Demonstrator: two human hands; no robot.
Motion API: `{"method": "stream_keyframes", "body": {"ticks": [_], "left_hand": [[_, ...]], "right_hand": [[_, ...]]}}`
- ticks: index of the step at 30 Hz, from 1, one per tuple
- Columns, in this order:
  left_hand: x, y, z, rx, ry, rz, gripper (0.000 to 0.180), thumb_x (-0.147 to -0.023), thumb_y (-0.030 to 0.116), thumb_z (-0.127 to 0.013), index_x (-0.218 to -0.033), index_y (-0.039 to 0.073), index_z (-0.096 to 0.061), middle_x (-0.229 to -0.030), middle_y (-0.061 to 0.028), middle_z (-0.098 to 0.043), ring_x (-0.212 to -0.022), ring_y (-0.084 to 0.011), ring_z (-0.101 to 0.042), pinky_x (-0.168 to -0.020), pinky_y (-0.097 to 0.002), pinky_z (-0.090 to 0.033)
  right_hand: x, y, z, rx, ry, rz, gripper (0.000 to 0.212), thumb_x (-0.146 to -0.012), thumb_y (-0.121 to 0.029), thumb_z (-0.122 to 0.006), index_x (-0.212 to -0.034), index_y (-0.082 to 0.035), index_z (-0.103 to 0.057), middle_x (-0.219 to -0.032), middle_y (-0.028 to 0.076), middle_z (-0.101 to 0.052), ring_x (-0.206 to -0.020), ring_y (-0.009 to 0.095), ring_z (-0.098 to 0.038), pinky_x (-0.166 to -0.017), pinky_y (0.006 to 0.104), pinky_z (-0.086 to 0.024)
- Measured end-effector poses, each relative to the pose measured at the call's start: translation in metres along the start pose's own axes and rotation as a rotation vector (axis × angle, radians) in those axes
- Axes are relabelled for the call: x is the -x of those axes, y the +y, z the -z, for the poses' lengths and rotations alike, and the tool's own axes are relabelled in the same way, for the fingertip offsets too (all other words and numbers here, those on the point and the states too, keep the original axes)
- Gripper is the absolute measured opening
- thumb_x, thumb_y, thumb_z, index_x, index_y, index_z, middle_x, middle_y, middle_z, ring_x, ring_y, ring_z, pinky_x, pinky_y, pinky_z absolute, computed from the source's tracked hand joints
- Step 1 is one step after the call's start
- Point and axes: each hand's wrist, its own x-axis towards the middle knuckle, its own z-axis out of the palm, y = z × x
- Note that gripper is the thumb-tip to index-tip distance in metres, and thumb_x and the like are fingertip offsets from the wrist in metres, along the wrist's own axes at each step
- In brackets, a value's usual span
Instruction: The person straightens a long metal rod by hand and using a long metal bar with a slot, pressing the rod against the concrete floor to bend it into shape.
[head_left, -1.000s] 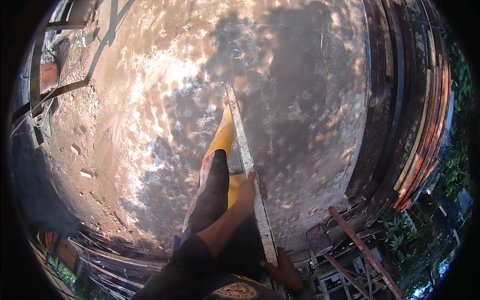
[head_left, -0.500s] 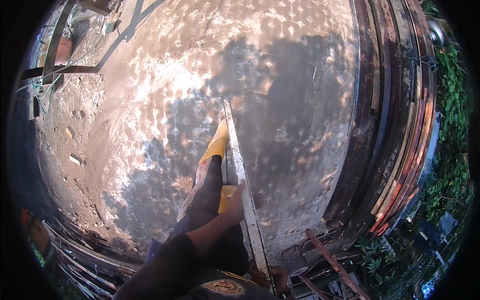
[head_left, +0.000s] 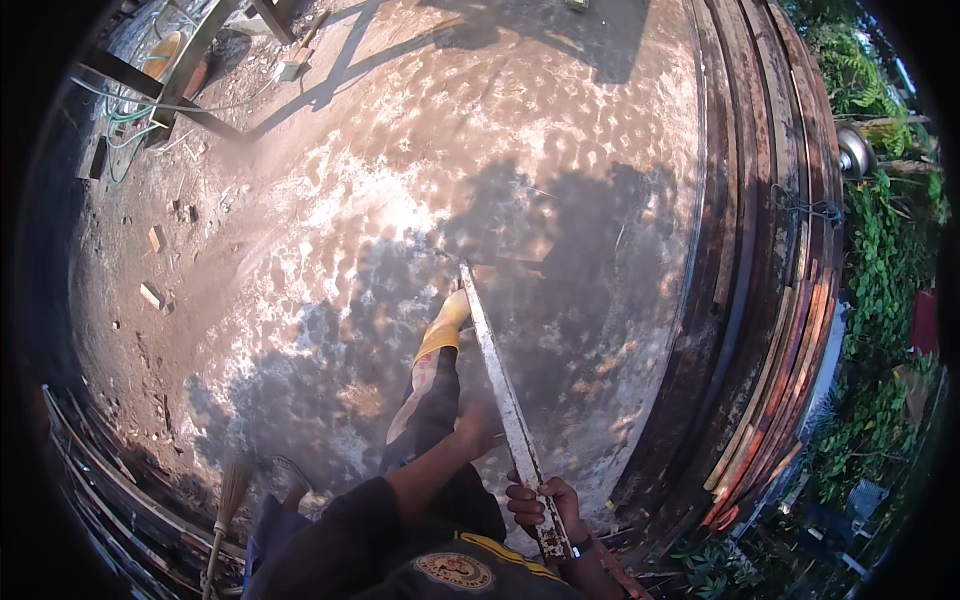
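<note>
A long, narrow bar with worn, stained white paint slants from my body out over the ground, its far end beside my yellow boot. Near the close end, my right hand is closed round it, fingers wrapped over its edges. To the bar's left is my left hand, smeared by motion. Its fingers do not show clearly, and I cannot tell whether they touch the bar.
Long stacked timbers line the right side, with green plants beyond. A wooden frame and green hose stand far left. Small wood blocks lie on the ground. At lower left are a broom and another person's foot.
The view has shifted, so more ground shows ahead. My left hand, earlier gripping the bar, is now blurred at its left side. My right hand and the bar's near end have come up into clearer view.
</note>
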Motion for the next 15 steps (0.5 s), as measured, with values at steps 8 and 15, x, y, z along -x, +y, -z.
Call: {"method": "stream_keyframes", "body": {"ticks": [8, 15], "left_hand": [[-0.049, -0.01, 0.039, -0.935, 0.327, -0.039, 0.056, -0.086, 0.047, -0.064, -0.107, -0.005, -0.058, -0.082, -0.011, -0.063, -0.071, -0.0202, -0.065, -0.062, -0.036, -0.054], [-0.171, 0.17, 0.147, -1.492, 0.819, -0.638, 0.059, -0.088, 0.048, -0.057, -0.113, -0.005, -0.055, -0.087, -0.0182, -0.069, -0.071, -0.0275, -0.067, -0.067, -0.0371, -0.052]], "right_hand": [[0.023, -0.013, 0.106, 0.591, 0.405, -0.013, 0.05, -0.088, -0.026, -0.053, -0.129, 0.001, -0.048, -0.095, 0.01, -0.063, -0.072, 0.023, -0.063, -0.067, 0.0356, -0.054], [0.017, -0.023, 0.195, 0.774, 0.73, 0.069, 0.051, -0.082, -0.032, -0.067, -0.123, -0.006, -0.053, -0.101, 0.02, -0.063, -0.096, 0.032, -0.06, -0.08, 0.0457, -0.049]]}}
